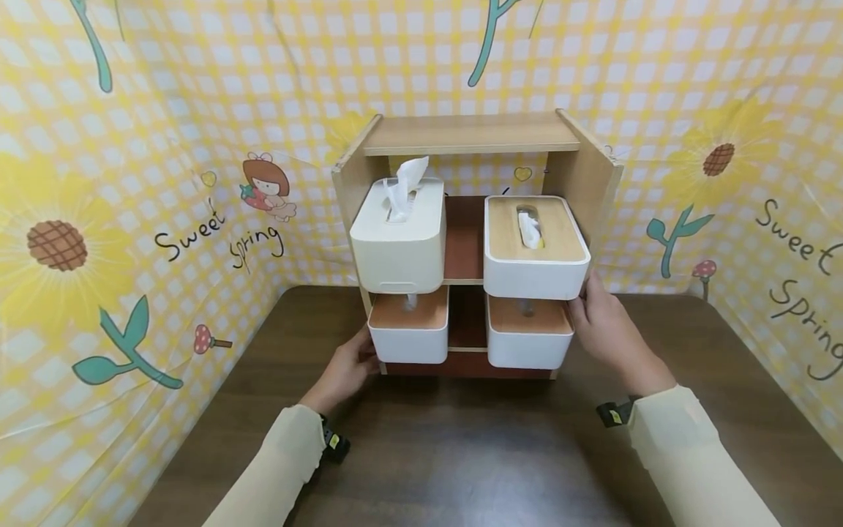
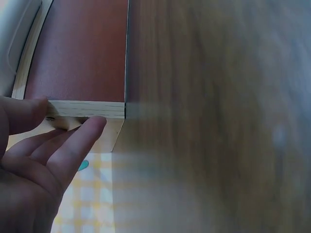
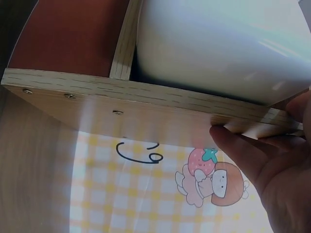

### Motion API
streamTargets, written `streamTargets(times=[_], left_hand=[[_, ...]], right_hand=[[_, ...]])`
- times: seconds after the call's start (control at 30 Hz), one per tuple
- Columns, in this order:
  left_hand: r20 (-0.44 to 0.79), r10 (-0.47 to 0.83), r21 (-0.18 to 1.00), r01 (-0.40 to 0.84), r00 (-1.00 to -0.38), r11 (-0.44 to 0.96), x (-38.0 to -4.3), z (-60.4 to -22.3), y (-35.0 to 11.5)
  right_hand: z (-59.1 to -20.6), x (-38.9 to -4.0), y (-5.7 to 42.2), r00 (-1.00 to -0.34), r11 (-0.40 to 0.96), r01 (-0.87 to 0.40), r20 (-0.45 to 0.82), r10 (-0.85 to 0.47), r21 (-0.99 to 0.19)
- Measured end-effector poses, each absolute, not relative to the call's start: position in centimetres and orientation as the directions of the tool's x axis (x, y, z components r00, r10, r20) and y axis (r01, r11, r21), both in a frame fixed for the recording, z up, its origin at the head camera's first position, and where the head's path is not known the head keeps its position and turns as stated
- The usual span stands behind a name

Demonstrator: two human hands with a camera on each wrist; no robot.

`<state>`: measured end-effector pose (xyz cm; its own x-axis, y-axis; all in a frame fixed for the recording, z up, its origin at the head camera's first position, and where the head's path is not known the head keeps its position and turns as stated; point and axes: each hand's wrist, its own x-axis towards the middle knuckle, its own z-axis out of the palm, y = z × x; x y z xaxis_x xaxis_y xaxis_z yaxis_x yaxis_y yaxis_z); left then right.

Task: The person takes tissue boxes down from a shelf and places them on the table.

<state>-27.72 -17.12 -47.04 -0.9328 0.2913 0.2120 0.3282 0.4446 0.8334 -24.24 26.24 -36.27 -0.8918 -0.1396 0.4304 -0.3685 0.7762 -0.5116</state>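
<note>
Head view, upright shelf facing camera, long boards crosswise, left grip and right grip pinching sides

A wooden shelf stands upright mid-frame, four pale tissue boxes on it; left hand and right hand grip its sides.

left hand lower than right hand
</note>
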Motion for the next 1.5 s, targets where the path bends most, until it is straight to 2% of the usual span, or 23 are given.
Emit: streamTargets(times=[0.67,1.0,1.5], left_hand=[[0.247,0.311,0.813,0.371,-0.917,0.448,-27.63,-46.68,-16.08],[0.232,0.296,0.795,0.356,-0.927,0.491,-27.69,-46.72,-16.21],[0.199,0.277,0.806,0.318,-0.940,0.500,-27.79,-46.78,-16.14]], right_hand=[[-35.97,-24.01,27.03,-0.887,0.795,-0.361,0.443,-0.130,-0.488],[-35.78,-23.58,26.70,-0.902,0.800,-0.333,0.416,-0.116,-0.499],[-36.04,-23.76,26.75,-0.882,0.797,-0.361,0.455,-0.123,-0.484]])
